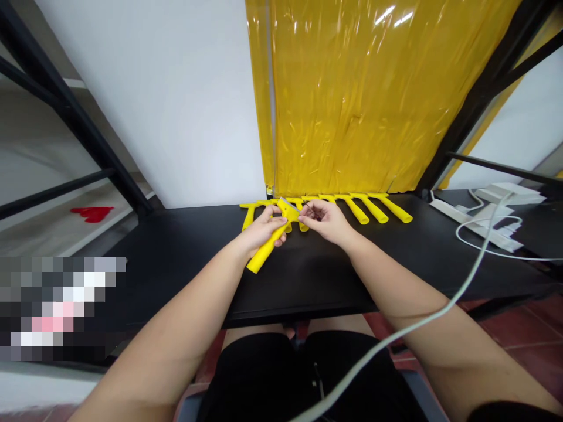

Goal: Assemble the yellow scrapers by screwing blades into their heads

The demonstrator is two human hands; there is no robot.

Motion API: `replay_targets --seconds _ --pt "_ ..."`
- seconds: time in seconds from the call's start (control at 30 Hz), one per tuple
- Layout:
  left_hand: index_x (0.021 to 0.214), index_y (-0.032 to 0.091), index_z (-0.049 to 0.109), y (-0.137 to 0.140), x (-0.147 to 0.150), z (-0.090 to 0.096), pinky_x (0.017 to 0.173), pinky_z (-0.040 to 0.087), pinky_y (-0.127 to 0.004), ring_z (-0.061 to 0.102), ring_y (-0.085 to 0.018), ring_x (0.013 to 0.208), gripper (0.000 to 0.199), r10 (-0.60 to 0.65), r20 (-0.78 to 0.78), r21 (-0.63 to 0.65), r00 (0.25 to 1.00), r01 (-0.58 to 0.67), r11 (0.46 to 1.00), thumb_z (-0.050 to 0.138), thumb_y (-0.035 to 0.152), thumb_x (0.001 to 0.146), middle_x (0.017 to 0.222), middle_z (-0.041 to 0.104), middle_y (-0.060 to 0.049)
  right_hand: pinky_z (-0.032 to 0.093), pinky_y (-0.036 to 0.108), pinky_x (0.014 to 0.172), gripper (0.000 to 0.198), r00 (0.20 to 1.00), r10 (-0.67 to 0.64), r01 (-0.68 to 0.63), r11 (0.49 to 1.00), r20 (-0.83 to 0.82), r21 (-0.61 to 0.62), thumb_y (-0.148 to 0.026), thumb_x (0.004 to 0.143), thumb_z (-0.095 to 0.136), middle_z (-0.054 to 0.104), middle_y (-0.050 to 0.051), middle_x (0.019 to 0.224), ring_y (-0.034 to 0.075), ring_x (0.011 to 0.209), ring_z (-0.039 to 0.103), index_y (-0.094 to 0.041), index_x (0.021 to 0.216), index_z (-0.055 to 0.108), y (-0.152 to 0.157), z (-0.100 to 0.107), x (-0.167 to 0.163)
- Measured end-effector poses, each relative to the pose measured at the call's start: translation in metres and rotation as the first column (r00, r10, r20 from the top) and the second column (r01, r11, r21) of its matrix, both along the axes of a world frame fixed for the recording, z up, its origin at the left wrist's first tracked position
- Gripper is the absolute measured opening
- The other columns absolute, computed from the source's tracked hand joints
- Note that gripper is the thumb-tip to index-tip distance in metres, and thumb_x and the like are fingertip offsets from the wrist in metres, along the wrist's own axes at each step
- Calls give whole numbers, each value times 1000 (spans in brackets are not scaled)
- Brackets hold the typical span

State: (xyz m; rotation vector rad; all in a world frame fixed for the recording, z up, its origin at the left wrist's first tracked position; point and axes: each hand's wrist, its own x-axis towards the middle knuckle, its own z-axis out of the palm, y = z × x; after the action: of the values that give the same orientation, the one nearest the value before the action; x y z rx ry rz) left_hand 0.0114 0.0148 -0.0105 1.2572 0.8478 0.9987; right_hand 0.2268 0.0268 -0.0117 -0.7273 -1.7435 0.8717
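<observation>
You have the yellow T-shaped tool (265, 253) up in front of you, over the black table (325, 281), and it lies aslant between your hands — its long axis runs from the round handle end, near you and to the left, up to the crosswise head, farther off and to the right. Your left hand (263, 230) is the nearer one to the handle: thumb and fingers close around it just below the head. Your right hand (326, 221) comes in from the other side, thumb and fingertips drawn together at the right end of the head — whether they pinch its edge or only rest against it, you cannot tell from here. So the head's slanting edge faces away from your body, with its right end the part nearest your right fingertips. Behind both hands, a row of similar yellow tools (357, 212) lies along the table's far edge, handles toward you.
</observation>
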Motion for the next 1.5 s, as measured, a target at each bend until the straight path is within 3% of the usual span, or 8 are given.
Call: replay_targets --seconds 0.27,0.5,0.63,0.87,1.13,1.23,1.33,1.5 --pt "105 27 38 -1 8 -8 39 43 -19 63 -14 49 52 -124 -9 8 992 124 992 82 41 81 73 56 8 49 32 68 27 1000 -12 12 1000 -14 -24 -41 81 78 67 3 80 15 67 57 -18 93 72 3 -5 -6" --pt "105 27 37 -8 12 -5 40 45 -19 64 -12 49 44 -118 -92 106 989 128 986 76 38 88 78 57 7 45 31 66 18 994 -55 46 994 99 96 -37 86 73 66 3 80 15 68 52 -20 90 72 0 2 -3" --pt "103 26 37 -11 12 -4 39 44 -18 65 -12 50 39 -93 -161 185 983 123 975 72 38 91 78 57 7 44 29 62 26 994 -11 9 1000 111 15 -46 84 75 62 1 76 14 64 50 -20 88 70 4 0 -2" --pt "104 26 37 -7 13 -8 38 44 -18 63 -11 47 37 -106 -189 239 976 151 959 70 38 93 78 58 7 45 26 61 42 998 24 -32 991 -60 -133 -46 70 88 55 -4 73 11 64 50 -21 80 56 7 -3 -4" --pt "104 26 39 -11 15 -6 40 44 -18 62 -11 48 42 -135 -117 178 984 155 972 75 41 89 74 56 7 28 22 47 50 998 -5 -14 949 -60 -316 -53 65 90 49 -6 68 8 55 40 -21 80 55 0 4 -2" --pt "103 26 40 -12 15 -6 40 43 -18 61 -11 48 42 -142 -92 162 986 156 974 77 40 88 76 57 6 31 24 49 48 1000 -30 27 967 -5 -252 -56 67 89 48 -5 66 9 57 39 -21 76 56 3 0 2" --pt "103 25 42 -12 15 -5 40 43 -18 61 -10 49 41 -134 -52 137 990 140 981 78 37 87 80 58 5 37 26 57 42 995 -98 98 993 13 -63 -51 70 88 44 -6 67 11 61 39 -21 78 59 6 -3 2" --pt "106 26 44 -6 13 -5 41 43 -19 62 -11 52 44 -30 47 84 998 26 996 80 35 83 81 59 4 39 27 58 46 991 -129 129 992 31 15 -36 72 85 47 -5 83 11 61 42 -25 105 54 3 -2 2"
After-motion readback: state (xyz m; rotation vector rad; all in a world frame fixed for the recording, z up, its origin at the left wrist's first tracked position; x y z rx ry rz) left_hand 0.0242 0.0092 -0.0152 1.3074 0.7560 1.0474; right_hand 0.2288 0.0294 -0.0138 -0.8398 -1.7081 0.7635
